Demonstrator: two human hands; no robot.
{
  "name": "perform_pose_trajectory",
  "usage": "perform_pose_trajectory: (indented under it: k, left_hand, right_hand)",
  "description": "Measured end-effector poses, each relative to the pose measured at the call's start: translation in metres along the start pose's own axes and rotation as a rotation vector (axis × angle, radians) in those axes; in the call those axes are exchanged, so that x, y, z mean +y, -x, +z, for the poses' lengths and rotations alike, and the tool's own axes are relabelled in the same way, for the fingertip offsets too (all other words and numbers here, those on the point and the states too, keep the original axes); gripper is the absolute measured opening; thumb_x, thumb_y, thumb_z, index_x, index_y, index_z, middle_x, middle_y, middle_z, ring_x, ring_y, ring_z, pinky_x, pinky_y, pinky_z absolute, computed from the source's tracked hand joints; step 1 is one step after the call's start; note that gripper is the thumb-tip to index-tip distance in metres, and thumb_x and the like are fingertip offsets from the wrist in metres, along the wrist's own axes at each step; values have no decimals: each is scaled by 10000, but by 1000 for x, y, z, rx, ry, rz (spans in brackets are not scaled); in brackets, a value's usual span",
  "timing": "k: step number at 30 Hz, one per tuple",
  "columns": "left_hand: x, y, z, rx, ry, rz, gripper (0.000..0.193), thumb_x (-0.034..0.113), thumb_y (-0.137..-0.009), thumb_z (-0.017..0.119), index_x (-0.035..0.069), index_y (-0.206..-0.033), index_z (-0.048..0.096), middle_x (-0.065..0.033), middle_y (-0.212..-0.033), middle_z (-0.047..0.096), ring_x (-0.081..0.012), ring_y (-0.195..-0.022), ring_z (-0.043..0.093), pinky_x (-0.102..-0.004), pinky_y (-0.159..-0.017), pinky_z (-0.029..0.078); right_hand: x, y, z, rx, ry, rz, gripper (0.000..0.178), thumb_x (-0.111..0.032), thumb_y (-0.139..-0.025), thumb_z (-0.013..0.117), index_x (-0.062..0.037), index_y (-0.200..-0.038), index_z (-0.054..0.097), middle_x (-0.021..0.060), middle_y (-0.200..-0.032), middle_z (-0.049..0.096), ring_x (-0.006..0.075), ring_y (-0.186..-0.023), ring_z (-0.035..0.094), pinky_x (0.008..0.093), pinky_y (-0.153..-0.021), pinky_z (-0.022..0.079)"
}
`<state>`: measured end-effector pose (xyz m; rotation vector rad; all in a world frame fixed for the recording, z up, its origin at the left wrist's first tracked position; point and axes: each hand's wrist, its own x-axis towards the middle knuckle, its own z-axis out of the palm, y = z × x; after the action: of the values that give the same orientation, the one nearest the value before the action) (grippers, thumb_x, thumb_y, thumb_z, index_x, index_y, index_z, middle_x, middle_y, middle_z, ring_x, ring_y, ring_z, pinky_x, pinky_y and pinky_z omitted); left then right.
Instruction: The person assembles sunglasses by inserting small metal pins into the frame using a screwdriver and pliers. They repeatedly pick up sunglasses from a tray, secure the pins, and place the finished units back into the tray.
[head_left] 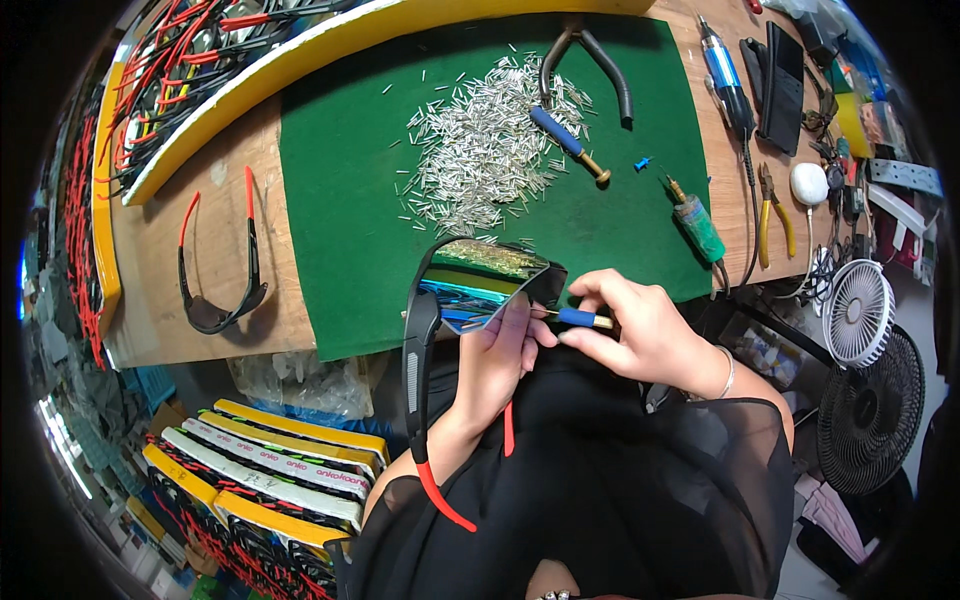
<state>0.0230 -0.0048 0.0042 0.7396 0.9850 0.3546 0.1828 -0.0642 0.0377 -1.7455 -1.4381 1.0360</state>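
Left hand [497,360] gripping mirrored sunglasses [480,280], right hand [640,330] pinching blue-handled screwdriver [580,318]

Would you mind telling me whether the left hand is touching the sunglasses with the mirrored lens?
Touching. The head view shows the left hand gripping the sunglasses at the lens's lower edge, fingers overlapping it with no gap.

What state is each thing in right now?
Sunglasses: held in left hand, arms unfolded.
Small screwdriver: pinched in right hand, tip at the hinge.
Spare sunglasses: lying unfolded on the bench.
Pliers: handles spread.
Metal pins: loose heap on green mat.
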Motion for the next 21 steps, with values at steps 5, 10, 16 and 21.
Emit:
perform_pose_trajectory:
  k: [5,10,16,21]
  left_hand:
    - [1,-2,-4,-17,-14,6,304,234,-956,375,1,-819,513,-65,-627,563,-42,-416,375,-169,-372,276]
    - [-1,0,0,-9,-2,24,299,241,-954,384,3,-832,517,-58,-620,561,-40,-412,374,-168,-365,274]
    - [1,0,-2,-12,-29,5,287,232,-953,385,13,-829,523,-49,-624,563,-34,-423,383,-166,-373,271]
    - [1,-1,-2,-6,-43,16,295,230,-955,379,7,-824,521,-55,-626,569,-36,-419,380,-169,-371,271]
  right_hand:
    - [6,0,1,-47,232,-109,224,-208,-804,615,-8,-754,527,150,-665,572,306,-594,576,378,-515,459]
    - [-4,-2,-5,-23,62,40,213,-198,-814,602,-15,-723,542,147,-669,570,298,-603,572,378,-520,459]
    - [5,2,-1,-21,245,-140,224,-232,-833,574,-13,-816,536,154,-688,569,313,-596,570,370,-527,467]
    - [12,2,-1,-133,215,-79,200,-173,-783,630,-22,-823,506,120,-722,541,307,-595,565,358,-515,462]
